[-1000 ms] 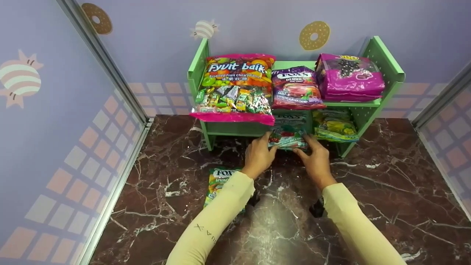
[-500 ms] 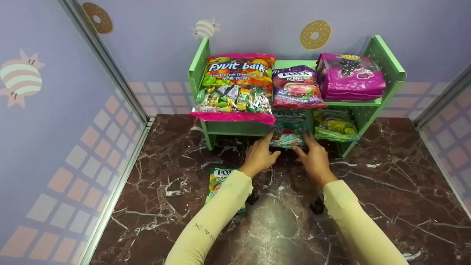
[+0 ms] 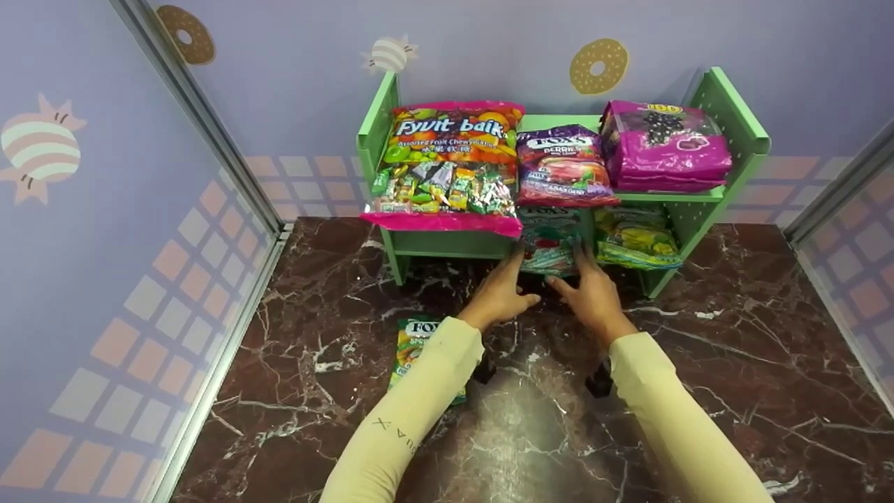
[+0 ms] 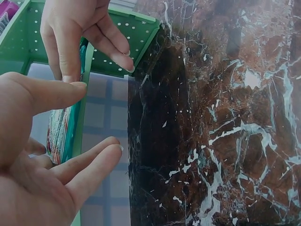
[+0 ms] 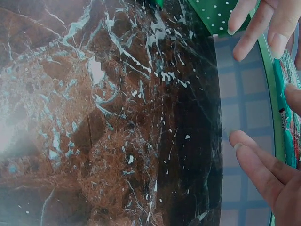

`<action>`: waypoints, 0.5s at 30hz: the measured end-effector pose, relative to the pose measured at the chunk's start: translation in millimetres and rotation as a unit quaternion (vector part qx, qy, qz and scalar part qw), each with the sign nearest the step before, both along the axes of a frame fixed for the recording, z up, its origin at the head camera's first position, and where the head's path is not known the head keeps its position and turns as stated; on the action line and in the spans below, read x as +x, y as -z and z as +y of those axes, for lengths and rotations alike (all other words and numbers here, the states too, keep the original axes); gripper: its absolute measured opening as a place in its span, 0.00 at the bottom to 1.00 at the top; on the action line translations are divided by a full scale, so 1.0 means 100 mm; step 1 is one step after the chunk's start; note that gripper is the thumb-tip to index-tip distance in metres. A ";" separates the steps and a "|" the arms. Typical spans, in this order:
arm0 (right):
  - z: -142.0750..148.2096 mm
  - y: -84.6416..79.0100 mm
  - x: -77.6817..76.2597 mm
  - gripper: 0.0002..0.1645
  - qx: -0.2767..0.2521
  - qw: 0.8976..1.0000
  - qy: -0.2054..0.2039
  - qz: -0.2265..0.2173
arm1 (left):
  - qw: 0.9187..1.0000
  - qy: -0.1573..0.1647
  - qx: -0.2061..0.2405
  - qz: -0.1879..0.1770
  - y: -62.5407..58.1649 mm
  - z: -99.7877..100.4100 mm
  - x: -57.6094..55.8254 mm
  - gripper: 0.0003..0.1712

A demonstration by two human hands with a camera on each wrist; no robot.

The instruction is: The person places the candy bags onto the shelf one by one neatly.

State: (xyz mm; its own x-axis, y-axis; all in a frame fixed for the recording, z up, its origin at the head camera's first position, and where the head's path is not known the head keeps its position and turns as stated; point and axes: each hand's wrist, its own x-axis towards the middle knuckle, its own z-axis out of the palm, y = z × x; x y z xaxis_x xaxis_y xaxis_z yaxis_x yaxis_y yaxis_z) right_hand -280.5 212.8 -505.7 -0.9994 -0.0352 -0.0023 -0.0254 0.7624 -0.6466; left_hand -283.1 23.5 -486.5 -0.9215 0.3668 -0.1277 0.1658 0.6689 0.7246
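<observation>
A teal FOX'S candy bag (image 3: 550, 241) lies on the lower shelf of a green rack (image 3: 447, 244), in the middle, its top part shaded by the shelf above. My left hand (image 3: 497, 295) is at its left edge, fingers straight and reaching into the rack, thumb pointing right. On the other side, my right hand (image 3: 592, 297) has its fingers stretched along the bag's right edge. Both wrist views show the hands facing each other across the bag's front end, with extended fingers (image 4: 94, 174) reaching below the shelf edge.
Above are a Fyvit baik bag (image 3: 447, 168), a purple FOX'S berries bag (image 3: 564, 168) and a magenta bag (image 3: 663, 150). A yellow-green bag (image 3: 635, 237) sits at lower right. Partly under the left sleeve, a green-yellow FOX'S bag (image 3: 412, 346) lies on the marble surface (image 3: 321, 419).
The teal bag has slid slightly deeper into the lower shelf. Both hands have moved forward with it, and their thumbs have come off its front end and closer together.
</observation>
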 end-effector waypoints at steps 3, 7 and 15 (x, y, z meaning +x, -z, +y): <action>0.01 0.00 -0.02 0.55 0.000 1.000 -0.005 -0.001 | 1.000 0.005 -0.003 0.000 0.00 0.01 -0.01 0.55; 0.01 0.00 -0.05 0.56 0.009 1.000 -0.006 0.005 | 1.000 0.004 -0.014 0.010 0.00 0.02 -0.04 0.56; 0.01 0.00 -0.08 0.56 0.020 1.000 -0.007 0.019 | 0.999 0.009 -0.021 0.026 0.00 0.03 -0.10 0.59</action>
